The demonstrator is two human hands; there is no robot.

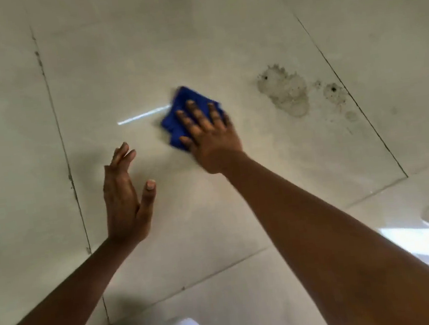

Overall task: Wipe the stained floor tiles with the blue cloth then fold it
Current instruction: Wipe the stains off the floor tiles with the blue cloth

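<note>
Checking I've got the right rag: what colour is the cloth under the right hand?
Solid blue cloth, no pattern visible; the head view shows it.

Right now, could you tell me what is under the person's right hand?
The blue cloth lies under the right hand, pressed flat on the floor tile. Its far and left edges show past the fingers. Whether the tile beneath the cloth is stained cannot be seen.

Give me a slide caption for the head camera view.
Right hand presses blue cloth flat on tile, stain unwiped alongside; left hand hovers open.
</note>
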